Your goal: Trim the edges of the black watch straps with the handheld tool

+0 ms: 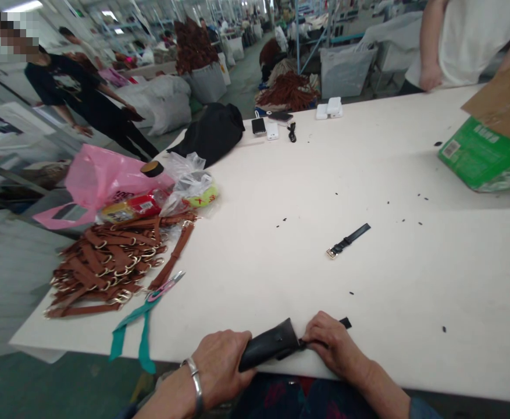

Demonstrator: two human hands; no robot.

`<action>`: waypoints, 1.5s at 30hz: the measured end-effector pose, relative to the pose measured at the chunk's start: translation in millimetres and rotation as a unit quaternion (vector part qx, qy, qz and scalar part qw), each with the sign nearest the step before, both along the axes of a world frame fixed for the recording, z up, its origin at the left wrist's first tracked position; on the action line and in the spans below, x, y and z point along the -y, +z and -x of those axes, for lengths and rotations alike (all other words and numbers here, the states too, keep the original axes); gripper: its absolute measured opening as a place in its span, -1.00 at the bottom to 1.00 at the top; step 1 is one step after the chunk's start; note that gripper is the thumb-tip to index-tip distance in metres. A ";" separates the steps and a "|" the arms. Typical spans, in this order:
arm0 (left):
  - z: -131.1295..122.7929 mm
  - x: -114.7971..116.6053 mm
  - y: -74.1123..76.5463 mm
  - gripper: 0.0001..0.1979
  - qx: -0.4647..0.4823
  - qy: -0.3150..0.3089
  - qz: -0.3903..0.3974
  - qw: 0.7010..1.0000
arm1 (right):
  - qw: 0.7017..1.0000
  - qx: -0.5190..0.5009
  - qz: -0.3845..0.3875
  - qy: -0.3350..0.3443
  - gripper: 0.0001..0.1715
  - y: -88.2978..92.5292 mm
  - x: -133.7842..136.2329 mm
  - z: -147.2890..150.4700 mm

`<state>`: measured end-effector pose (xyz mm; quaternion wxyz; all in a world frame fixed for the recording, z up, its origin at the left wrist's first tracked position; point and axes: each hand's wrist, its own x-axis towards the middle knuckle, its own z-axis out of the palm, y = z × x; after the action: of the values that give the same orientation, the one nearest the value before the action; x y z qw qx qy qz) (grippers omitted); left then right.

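Note:
My left hand (224, 364), with a silver bangle at the wrist, is wrapped round a dark, curved leather-like piece (270, 344) at the table's front edge. Close to its right end, my right hand (331, 340) pinches a narrow black strap (346, 322), whose tip sticks out past the fingers. How the strap joins the dark piece is hidden by my fingers. Farther up the table lies a short black buckled strap (350, 240) with a gold-coloured buckle, apart from both hands.
Brown straps with metal rings (106, 262) are heaped at left, beside scissors (166, 287) tied with teal cloth. Behind them sit a pink bag (102, 177) and a black bag (213, 134). A green box (490, 151) stands at right; a person (468, 43) is across the table.

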<state>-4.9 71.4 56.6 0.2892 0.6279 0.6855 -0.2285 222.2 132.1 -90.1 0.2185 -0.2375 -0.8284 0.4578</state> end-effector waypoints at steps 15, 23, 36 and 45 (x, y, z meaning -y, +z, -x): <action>14.5 -22.1 4.1 -0.73 0.005 -0.032 0.046 0.998 | 0.998 -0.047 0.004 -0.039 -0.83 -4.3 3.7 3.0; 12.3 -37.2 -20.6 -0.78 0.110 -0.013 0.092 0.990 | 0.999 -0.044 -0.002 -0.021 -0.78 -8.7 6.0 2.7; 21.1 -40.6 -15.4 -0.74 0.179 -0.019 0.138 0.974 | 0.994 -0.038 -0.097 0.016 -0.75 -7.4 12.4 -3.4; 21.0 -20.1 -9.1 -0.80 0.062 -0.004 0.064 0.996 | 0.992 0.029 -0.111 0.058 -0.75 13.7 21.0 -16.4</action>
<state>-26.0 91.5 47.5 0.3698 0.6238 0.6476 -0.2340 238.6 111.1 -76.4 0.1929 -0.1765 -0.8925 0.3676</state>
